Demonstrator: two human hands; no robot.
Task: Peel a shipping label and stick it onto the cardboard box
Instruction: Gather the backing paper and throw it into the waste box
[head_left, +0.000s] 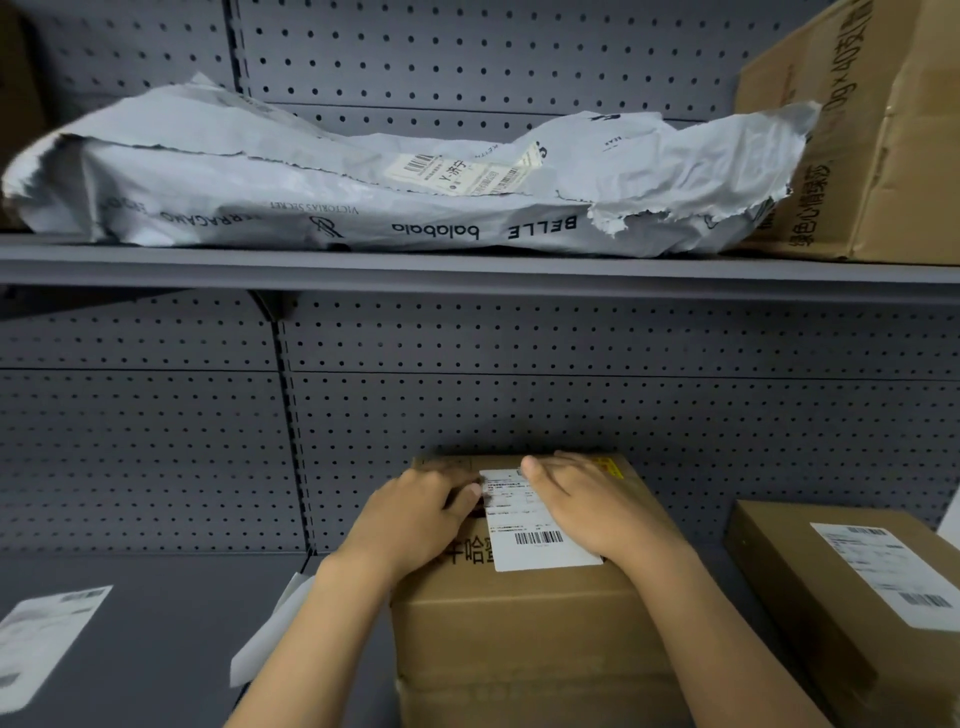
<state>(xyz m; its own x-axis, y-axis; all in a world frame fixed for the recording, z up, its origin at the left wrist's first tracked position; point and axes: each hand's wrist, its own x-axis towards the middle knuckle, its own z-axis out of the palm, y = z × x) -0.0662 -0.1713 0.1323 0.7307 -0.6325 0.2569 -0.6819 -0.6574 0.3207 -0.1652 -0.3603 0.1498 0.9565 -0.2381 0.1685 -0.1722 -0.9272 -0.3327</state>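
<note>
A brown cardboard box (524, 629) stands on the lower grey shelf, low in the middle of the head view. A white shipping label (524, 535) with a barcode lies flat on the box's top. My left hand (421, 512) rests palm down on the box top, its fingertips at the label's left edge. My right hand (592, 504) lies flat across the label's right part and covers it. Neither hand grips anything.
A second box (810, 597) with its own label stands to the right. A loose label sheet (41, 634) lies on the lower shelf (156, 623) at left, and a white backing strip (275, 629) sits beside the box. Above, a torn grey mailer bag (363, 171) and a large carton (872, 130).
</note>
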